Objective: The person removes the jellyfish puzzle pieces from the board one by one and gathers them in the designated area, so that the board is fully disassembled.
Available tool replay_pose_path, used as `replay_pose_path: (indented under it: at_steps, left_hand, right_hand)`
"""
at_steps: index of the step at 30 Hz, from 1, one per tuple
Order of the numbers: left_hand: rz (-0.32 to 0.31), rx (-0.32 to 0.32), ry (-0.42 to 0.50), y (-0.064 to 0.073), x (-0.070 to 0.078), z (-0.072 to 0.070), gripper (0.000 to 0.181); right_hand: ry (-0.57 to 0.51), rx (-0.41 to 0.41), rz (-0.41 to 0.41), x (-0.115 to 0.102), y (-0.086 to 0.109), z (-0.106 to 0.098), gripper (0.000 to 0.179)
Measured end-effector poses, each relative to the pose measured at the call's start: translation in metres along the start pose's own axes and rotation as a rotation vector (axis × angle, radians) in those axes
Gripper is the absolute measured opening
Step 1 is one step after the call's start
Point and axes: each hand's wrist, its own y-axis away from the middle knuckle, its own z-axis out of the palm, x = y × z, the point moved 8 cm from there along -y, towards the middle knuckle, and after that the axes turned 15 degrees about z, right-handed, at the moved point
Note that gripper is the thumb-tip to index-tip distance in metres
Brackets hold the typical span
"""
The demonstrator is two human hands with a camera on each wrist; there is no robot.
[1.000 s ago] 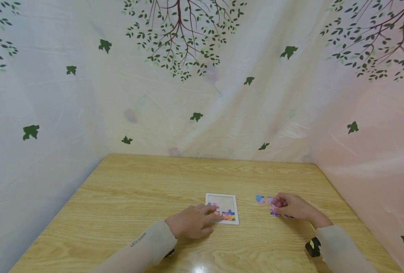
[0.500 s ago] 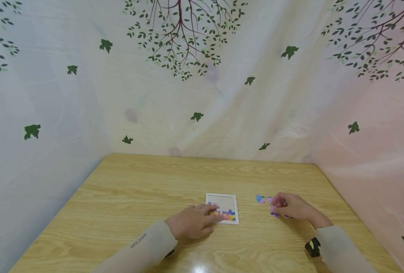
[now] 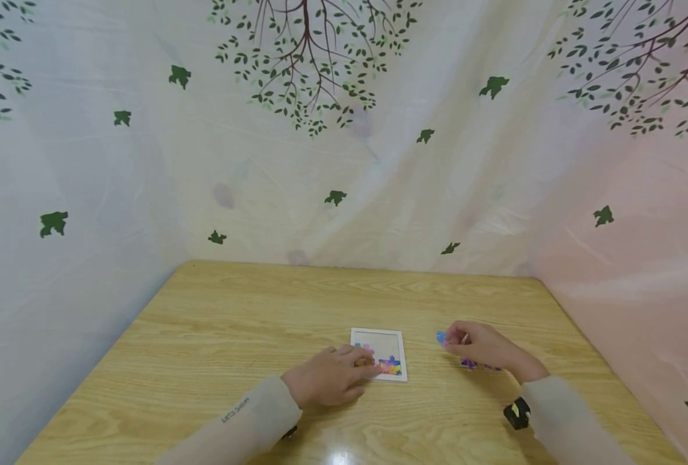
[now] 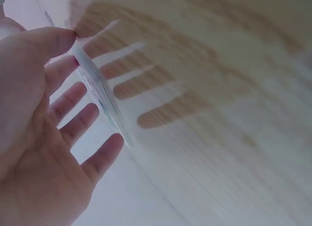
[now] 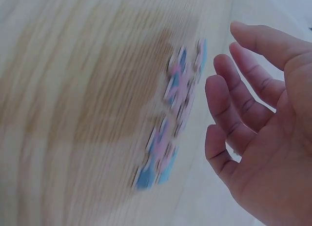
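Observation:
A small white-framed jigsaw tray (image 3: pixel 404 358) lies near the middle of the table, with joined colourful pieces (image 3: pixel 390 366) along its near side and bare backing at the far side. My left hand (image 3: pixel 328 376) rests on its near-left part, fingers spread and mostly straight; in the left wrist view the fingertips lie along the tray's edge (image 4: pixel 100 87). To the right, my right hand (image 3: pixel 486 344) hovers over loose jigsaw pieces (image 3: pixel 468 364), partly covering them. A blue piece (image 3: pixel 441 338) shows beyond its fingertips. The right wrist view has the fingers loosely bent, with nothing between them, beside the pieces (image 5: pixel 179 87).
The wooden table (image 3: pixel 251 310) reaches back to a pale curtain (image 3: pixel 274 194) printed with branches and green leaves, which also encloses both sides. A black wrist device (image 3: pixel 517 413) sits under the right sleeve.
My right hand has shifted left and slightly away from me over the loose pieces, now covering some at the left of the group. The left hand stays almost still on the tray.

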Motion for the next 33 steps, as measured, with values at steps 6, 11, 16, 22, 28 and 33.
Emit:
replay_pose_path:
  at_steps: [6, 11, 16, 22, 28, 33]
  left_hand:
    - [0.025, 0.016, -0.075, -0.002, 0.004, -0.003, 0.045]
    - [0.018, 0.026, -0.018, -0.002, 0.002, -0.002, 0.044]
    - [0.022, 0.025, 0.065, -0.002, 0.001, -0.003, 0.043]
    - [0.0, -0.013, 0.153, 0.003, 0.001, 0.0, 0.046]
    - [0.003, -0.037, 0.201, 0.005, 0.002, 0.004, 0.051]
    - [-0.031, -0.06, 0.262, 0.007, 0.003, 0.004, 0.054]
  right_hand:
    - [0.002, -0.02, -0.011, -0.013, -0.012, 0.013, 0.015]
    - [0.012, -0.033, -0.055, -0.029, -0.021, 0.024, 0.014]
    - [-0.007, -0.071, -0.088, -0.048, -0.031, 0.04, 0.013]
    - [0.0, -0.104, -0.109, -0.07, -0.039, 0.06, 0.014]
    - [0.019, -0.126, -0.118, -0.086, -0.045, 0.077, 0.023]
    - [0.056, -0.108, -0.128, -0.098, -0.049, 0.085, 0.027]
